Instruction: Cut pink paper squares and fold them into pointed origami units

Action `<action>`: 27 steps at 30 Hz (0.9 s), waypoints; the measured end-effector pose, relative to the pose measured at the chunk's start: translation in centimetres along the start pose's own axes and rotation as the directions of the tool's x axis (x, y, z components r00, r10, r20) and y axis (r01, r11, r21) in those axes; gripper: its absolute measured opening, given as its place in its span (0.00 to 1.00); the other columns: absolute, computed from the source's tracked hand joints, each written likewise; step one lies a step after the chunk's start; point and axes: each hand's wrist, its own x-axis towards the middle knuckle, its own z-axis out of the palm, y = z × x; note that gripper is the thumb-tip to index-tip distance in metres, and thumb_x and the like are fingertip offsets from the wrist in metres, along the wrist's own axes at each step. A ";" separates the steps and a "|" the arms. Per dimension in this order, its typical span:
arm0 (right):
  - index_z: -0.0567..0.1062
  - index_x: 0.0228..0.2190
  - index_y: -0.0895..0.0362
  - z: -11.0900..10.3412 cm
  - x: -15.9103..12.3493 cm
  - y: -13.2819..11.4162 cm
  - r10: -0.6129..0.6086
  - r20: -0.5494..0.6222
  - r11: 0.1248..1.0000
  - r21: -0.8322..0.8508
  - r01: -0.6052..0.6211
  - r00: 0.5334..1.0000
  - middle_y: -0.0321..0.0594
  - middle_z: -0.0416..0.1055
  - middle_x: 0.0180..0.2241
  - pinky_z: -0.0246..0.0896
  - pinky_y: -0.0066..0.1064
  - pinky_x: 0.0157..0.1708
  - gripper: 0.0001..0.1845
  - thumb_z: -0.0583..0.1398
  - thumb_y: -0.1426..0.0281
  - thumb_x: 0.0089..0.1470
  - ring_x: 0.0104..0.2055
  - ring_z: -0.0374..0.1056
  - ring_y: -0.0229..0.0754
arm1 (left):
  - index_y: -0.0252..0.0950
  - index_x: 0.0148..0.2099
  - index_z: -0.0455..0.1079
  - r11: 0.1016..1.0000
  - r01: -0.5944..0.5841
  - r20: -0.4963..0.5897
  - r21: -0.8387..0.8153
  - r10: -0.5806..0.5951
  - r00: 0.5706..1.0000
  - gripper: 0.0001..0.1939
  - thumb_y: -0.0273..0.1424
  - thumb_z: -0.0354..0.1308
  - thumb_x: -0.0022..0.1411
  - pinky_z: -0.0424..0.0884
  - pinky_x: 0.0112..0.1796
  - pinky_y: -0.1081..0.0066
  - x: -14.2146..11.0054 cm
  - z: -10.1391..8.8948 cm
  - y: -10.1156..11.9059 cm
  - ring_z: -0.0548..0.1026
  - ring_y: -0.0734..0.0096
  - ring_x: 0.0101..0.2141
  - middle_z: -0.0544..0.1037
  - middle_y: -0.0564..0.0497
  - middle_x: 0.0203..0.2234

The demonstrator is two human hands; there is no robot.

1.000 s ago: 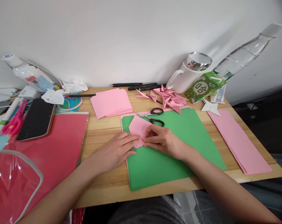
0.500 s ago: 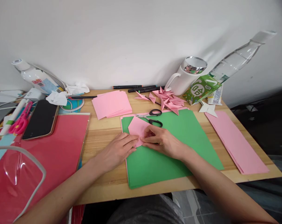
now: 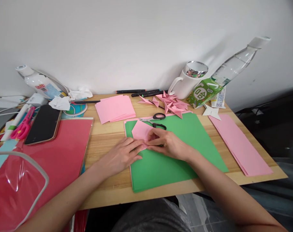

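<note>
A partly folded piece of pink paper lies over the left part of a stack of green paper. My right hand pinches its near right edge between thumb and fingers. From the other side, my left hand has its fingers close together, with the tips on the paper's lower part, meeting the right fingertips. The fold under the fingers is mostly hidden. Just beyond the paper, black-handled scissors rest on the green stack, their blades pointing left.
Square pink sheets lie behind, with folded pink pieces near a white mug. Pink strips and a white paper star are at right. A phone sits on a red folder at left.
The camera view has shifted slightly. Both hands stay at the pink paper's lower edge, and its lower tip is now more covered by the fingers.
</note>
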 end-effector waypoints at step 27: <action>0.75 0.35 0.58 -0.3 0.2 -2.7 0.338 0.103 0.883 -0.378 -0.278 0.935 0.44 0.68 0.36 0.56 0.31 0.32 0.09 0.56 0.69 0.60 0.38 0.66 0.43 | 0.28 0.53 0.67 0.983 -0.020 0.026 0.185 0.015 1.000 0.20 0.37 0.49 0.67 0.70 0.46 0.59 -0.5 0.8 0.4 0.70 0.57 0.48 0.73 0.40 0.52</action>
